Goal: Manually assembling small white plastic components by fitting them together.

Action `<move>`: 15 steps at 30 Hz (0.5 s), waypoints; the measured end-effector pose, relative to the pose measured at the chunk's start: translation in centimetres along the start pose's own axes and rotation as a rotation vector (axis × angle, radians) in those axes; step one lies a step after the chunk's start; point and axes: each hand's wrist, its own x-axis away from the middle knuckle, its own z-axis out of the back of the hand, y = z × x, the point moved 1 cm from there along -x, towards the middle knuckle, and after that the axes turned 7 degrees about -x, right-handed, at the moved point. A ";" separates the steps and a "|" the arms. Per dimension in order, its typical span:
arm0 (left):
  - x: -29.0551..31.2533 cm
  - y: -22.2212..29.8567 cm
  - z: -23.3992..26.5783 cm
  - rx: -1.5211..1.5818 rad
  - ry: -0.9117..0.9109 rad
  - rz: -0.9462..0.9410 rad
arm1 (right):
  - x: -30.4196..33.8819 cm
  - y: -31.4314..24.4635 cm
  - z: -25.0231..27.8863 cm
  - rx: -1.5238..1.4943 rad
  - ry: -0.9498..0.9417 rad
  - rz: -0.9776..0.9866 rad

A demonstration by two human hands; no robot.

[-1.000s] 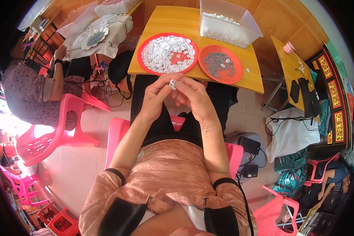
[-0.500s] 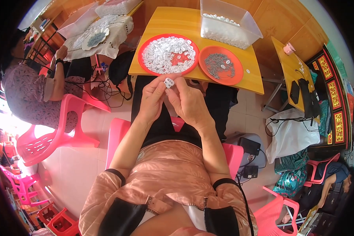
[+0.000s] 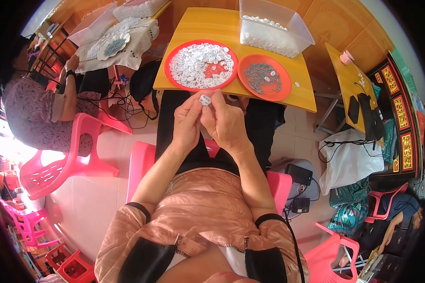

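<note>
The left hand [image 3: 186,123] and right hand [image 3: 225,123] met over the lap, fingertips pinched together on a small white plastic ring piece [image 3: 205,99], each grip narrow and holding that piece between them; it sat just short of the yellow bench [image 3: 231,23] edge; at twelve o'clock from it lay a red plate [image 3: 172,78] heaped with white rings; at one o'clock an orange plate [image 3: 281,94] of grey metal bits; beyond, a clear tub [image 3: 302,37]; at nine o'clock another person [image 3: 33,118] sat on a pink chair [image 3: 80,155].

Your left hand [image 3: 186,123] and right hand [image 3: 225,123] are up together in front of you, fingertips pinched close, both arms bent and reaching forward.
</note>
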 end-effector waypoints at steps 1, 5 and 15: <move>0.0 0.1 -0.2 0.000 0.000 0.000 | 0.0 0.0 0.0 -0.002 0.016 0.006; 0.1 0.4 -0.6 -0.005 0.029 -0.003 | 0.2 -0.3 -0.3 0.017 0.056 -0.004; 0.5 1.0 -1.5 -0.007 0.046 0.014 | 0.5 -0.2 -0.6 0.073 0.127 0.012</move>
